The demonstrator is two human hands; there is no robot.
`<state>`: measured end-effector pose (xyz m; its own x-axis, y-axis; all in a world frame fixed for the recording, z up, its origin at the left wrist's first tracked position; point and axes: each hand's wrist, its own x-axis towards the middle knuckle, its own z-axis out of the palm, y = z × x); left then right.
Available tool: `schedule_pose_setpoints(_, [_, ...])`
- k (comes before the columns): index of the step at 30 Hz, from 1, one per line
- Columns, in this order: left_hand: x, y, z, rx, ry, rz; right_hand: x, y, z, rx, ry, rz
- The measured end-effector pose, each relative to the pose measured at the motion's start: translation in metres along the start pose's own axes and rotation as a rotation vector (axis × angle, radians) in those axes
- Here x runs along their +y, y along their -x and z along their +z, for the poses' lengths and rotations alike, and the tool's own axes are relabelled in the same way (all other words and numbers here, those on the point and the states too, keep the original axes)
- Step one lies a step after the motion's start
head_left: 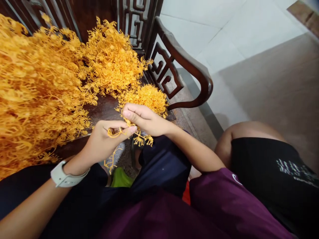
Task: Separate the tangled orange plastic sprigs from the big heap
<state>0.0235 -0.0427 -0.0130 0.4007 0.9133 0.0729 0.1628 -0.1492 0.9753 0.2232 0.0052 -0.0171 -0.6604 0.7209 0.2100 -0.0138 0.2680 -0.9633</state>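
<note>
Close together above my lap, both hands work on a yellow-orange plastic flower sprig [139, 141]. My left hand [106, 139] pinches thin strands of it between thumb and fingers, and a loop of stem curls by the thumb. My right hand [144, 119] is closed just above, its fingers curled in a fist around part of the sprig; what lies inside is hidden. Below my left hand hangs another thin yellow strand [112, 162]. Right behind my right hand sits a small heap of yellow sprigs [147, 98], and a large pile of yellow sprigs [42, 89] fills the left.
The sprigs lie on a dark wooden bench [99, 108] with a carved armrest [184, 61] at its right end. Another person's knee in black clothing [264, 159] is close on my right. Something bright green [122, 177] shows below my hands, near the floor.
</note>
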Motion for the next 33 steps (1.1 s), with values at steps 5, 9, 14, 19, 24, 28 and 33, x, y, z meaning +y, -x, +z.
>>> schedule_pose_setpoints(5, [0.006,-0.002,-0.014,-0.291,0.128,0.063,-0.008,0.006,-0.008,-0.167,-0.185,0.024])
schedule_pose_setpoints(9, [0.005,-0.002,-0.023,-0.437,0.156,0.107,-0.005,0.008,-0.009,-0.302,-0.314,0.08])
schedule_pose_setpoints(14, [0.005,0.0,-0.027,-0.496,0.182,0.085,0.001,0.009,0.0,-0.357,-0.427,0.064])
schedule_pose_setpoints(19, [0.001,0.001,-0.02,-0.612,0.231,0.11,0.001,0.007,0.011,-0.312,-0.61,0.054])
schedule_pose_setpoints(24, [-0.007,0.0,-0.012,-0.339,0.312,-0.026,0.003,-0.003,0.005,-0.065,-0.576,0.184])
schedule_pose_setpoints(28, [-0.004,0.002,-0.015,-0.223,0.547,-0.16,-0.001,-0.005,-0.008,0.14,-0.521,0.28])
schedule_pose_setpoints(33, [0.0,0.003,-0.018,-0.181,0.563,-0.138,-0.007,0.002,-0.012,0.107,-0.46,0.305])
